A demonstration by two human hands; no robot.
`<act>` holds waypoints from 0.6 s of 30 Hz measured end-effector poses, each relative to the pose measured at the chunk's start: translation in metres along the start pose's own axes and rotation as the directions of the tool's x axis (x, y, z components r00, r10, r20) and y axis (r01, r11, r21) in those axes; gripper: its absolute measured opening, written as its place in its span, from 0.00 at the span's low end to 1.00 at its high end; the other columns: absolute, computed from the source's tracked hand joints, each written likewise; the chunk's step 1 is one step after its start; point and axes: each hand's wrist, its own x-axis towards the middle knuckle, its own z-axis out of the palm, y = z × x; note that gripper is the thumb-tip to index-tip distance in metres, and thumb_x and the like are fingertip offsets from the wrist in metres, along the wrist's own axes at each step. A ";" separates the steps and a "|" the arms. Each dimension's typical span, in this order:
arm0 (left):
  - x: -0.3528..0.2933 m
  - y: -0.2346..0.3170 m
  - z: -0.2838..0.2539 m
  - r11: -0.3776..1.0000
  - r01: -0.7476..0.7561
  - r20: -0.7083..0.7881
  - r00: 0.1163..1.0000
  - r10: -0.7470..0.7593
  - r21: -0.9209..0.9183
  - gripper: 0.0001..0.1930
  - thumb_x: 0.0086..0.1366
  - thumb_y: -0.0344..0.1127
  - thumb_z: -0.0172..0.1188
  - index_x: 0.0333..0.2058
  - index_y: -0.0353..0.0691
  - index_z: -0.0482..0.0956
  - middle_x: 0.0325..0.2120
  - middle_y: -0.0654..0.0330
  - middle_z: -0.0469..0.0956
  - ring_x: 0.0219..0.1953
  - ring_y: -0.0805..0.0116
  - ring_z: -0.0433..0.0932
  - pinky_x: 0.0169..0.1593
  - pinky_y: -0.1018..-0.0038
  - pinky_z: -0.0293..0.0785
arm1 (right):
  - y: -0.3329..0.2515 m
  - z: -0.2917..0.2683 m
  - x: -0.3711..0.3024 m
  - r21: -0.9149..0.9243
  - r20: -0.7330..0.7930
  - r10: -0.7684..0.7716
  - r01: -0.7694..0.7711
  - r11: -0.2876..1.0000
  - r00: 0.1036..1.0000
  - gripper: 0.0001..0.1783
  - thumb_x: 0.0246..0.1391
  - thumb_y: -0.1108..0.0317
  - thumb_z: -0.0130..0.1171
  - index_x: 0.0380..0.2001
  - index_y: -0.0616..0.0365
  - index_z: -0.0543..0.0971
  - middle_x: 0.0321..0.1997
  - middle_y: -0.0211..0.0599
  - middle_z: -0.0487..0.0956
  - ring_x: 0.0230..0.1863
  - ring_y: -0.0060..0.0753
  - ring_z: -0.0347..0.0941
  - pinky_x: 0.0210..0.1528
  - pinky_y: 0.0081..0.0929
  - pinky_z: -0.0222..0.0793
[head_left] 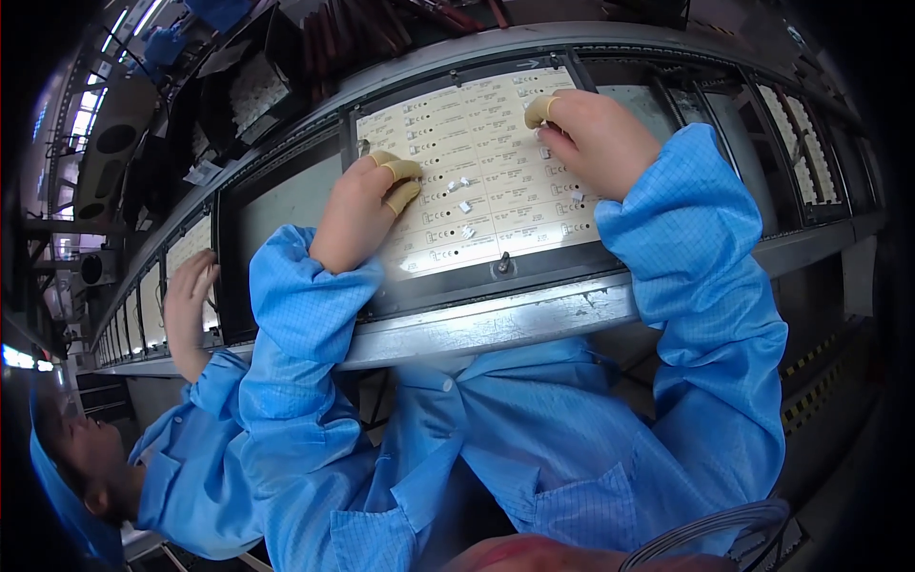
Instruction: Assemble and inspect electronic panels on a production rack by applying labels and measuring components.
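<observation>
A pale panel of joined circuit boards (477, 157) lies in a black carrier frame (434, 291) in front of me. Loose white connectors (465, 206) are scattered on its middle, and another white connector (578, 196) is near its right side. My left hand (360, 205) is over the panel's left edge, its yellow-cotted fingers curled together at the surface; what they hold, if anything, is hidden. At the upper right of the panel my right hand (600, 138) pinches thumb against a yellow-cotted forefinger. Whatever is between those fingertips is too small to make out.
A metal rail (496, 324) runs along the near side of the line. To the left a co-worker's hand (191, 305) reaches over another panel. Black bins (253, 91) with white parts stand beyond the line, near red-handled tools (353, 33). More panels (801, 143) sit at right.
</observation>
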 end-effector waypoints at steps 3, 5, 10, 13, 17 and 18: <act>0.003 0.002 0.001 0.996 0.006 -0.010 1.000 -0.007 -0.086 0.08 0.54 0.28 0.60 0.34 0.38 0.78 0.31 0.53 0.75 0.34 0.56 0.74 0.39 0.71 0.71 | 0.000 -0.003 -0.001 -0.006 0.000 -0.006 0.006 1.000 1.000 0.08 0.52 0.71 0.52 0.36 0.60 0.75 0.33 0.43 0.75 0.36 0.45 0.72 0.39 0.34 0.69; 0.003 0.002 0.001 0.996 0.025 -0.004 1.000 -0.026 -0.082 0.08 0.54 0.28 0.60 0.35 0.38 0.78 0.31 0.53 0.75 0.34 0.56 0.75 0.40 0.71 0.71 | 0.000 -0.004 -0.001 -0.007 0.004 -0.003 0.003 1.000 1.000 0.08 0.52 0.71 0.52 0.36 0.60 0.75 0.33 0.43 0.75 0.36 0.45 0.72 0.39 0.34 0.69; 0.003 0.005 0.000 0.996 0.062 -0.001 0.998 -0.062 -0.066 0.08 0.54 0.28 0.61 0.34 0.37 0.78 0.31 0.53 0.76 0.35 0.56 0.75 0.40 0.71 0.71 | -0.003 -0.005 0.000 -0.019 -0.005 -0.015 0.014 1.000 1.000 0.08 0.52 0.71 0.52 0.36 0.60 0.75 0.33 0.43 0.75 0.36 0.45 0.72 0.39 0.34 0.69; 0.001 0.008 0.001 0.986 0.137 -0.024 0.990 -0.140 -0.096 0.07 0.54 0.28 0.61 0.34 0.37 0.78 0.30 0.53 0.76 0.34 0.56 0.75 0.39 0.71 0.72 | -0.005 -0.005 0.001 -0.048 -0.001 -0.017 0.017 0.999 1.000 0.09 0.53 0.70 0.52 0.37 0.60 0.75 0.34 0.43 0.75 0.36 0.45 0.72 0.39 0.34 0.69; 0.001 0.002 0.001 1.000 0.026 -0.028 0.999 -0.026 -0.015 0.07 0.53 0.29 0.61 0.33 0.38 0.78 0.29 0.53 0.75 0.33 0.56 0.74 0.37 0.70 0.71 | -0.006 -0.005 -0.001 -0.044 -0.026 -0.014 0.012 0.999 1.000 0.09 0.53 0.70 0.52 0.37 0.60 0.75 0.34 0.43 0.75 0.35 0.44 0.72 0.39 0.34 0.70; 0.001 0.001 0.002 1.000 0.001 -0.028 1.000 0.000 0.019 0.08 0.53 0.29 0.61 0.33 0.38 0.78 0.29 0.53 0.75 0.32 0.55 0.74 0.36 0.70 0.71 | -0.006 -0.006 -0.001 -0.046 -0.009 0.001 -0.001 0.999 1.000 0.09 0.53 0.70 0.52 0.37 0.61 0.75 0.34 0.43 0.75 0.36 0.44 0.72 0.39 0.34 0.70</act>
